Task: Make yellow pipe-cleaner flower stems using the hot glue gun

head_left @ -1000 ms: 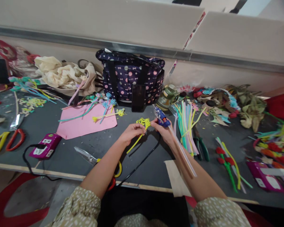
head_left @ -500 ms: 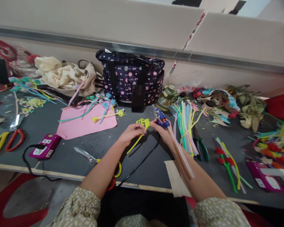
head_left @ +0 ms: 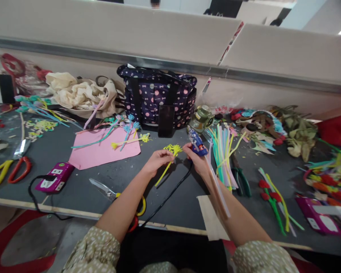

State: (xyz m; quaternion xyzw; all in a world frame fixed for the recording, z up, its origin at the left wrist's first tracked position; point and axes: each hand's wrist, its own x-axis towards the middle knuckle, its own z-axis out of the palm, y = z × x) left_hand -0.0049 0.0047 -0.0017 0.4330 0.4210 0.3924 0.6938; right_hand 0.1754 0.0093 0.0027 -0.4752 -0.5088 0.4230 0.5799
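Observation:
A yellow stem (head_left: pixel 163 173) with a frayed yellow flower head (head_left: pixel 174 149) is pinched in my left hand (head_left: pixel 160 161) over the dark table. My right hand (head_left: pixel 195 157) is wrapped round a blue glue gun (head_left: pixel 197 143), whose long clear glue stick (head_left: pixel 217 185) trails back over the forearm. The right fingertips are near the flower head's right side, a small gap apart. A black cable runs from below the right hand to the table's front edge. Scissors (head_left: pixel 104 189) with yellow and red handles lie partly under the left forearm.
Pink paper (head_left: pixel 108 151) with flower stems lies at left, near a purple box (head_left: pixel 55 177). Behind stand a patterned bag (head_left: pixel 153 94), a phone (head_left: pixel 166 121) and a green jar (head_left: pixel 201 118). Pastel stems (head_left: pixel 223 159) and green-handled pliers (head_left: pixel 241 182) lie right of my hands.
My right hand, with the glue gun, has moved slightly right, away from the flower head. The yellow stem has shifted a little right, and the camera view has tilted slightly upward.

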